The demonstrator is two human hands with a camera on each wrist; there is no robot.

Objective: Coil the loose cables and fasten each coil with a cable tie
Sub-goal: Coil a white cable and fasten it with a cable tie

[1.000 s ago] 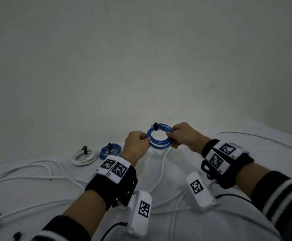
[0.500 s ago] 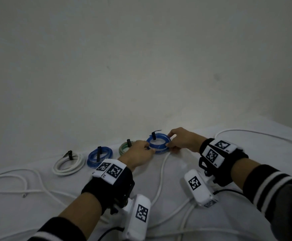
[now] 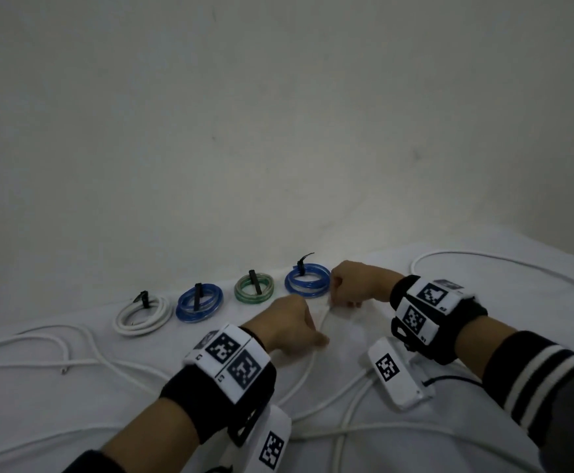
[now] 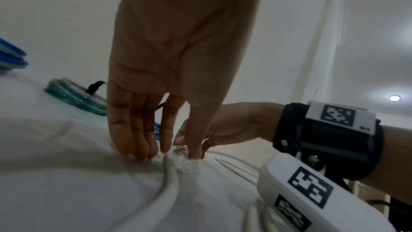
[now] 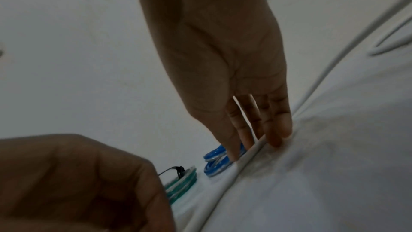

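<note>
A: What stands finished, and where?

B: Four tied coils in a row along the far edge of the bed (image 3: pixel 74 397), against the wall; from the left, a white coil (image 3: pixel 144 315), a blue coil (image 3: pixel 199 303), a green coil (image 3: pixel 254 288) and a second blue coil (image 3: pixel 307 280); each bears a black cable tie (image 3: pixel 300 266).

A: Which step is in hand?

B: By this layout, the start of a fifth coil; both hands are down on a loose white cable (image 3: pixel 309 367) that runs from the near part of the bed up to a point just in front of the second blue coil.

A: State of the hands?

B: The right hand (image 3: pixel 359 283) has its fingers (image 5: pixel 276 130) nearly straight and pointing down, with the cable between thumb and fingertips; a light pinch, it seems, close to the cable's end. The left hand (image 3: pixel 284 324) has straight fingers (image 4: pixel 131 130) whose tips press the sheet beside the cable, thumb on the other side; no closed hold shows there.

A: What does the next move call for?

B: Probably lifting the pinched end clear of the sheet; then feeding cable from the left hand into even loops; other white cables (image 3: pixel 343 428) cross it lower down, so a snag is likely; no spare tie is visible.
</note>
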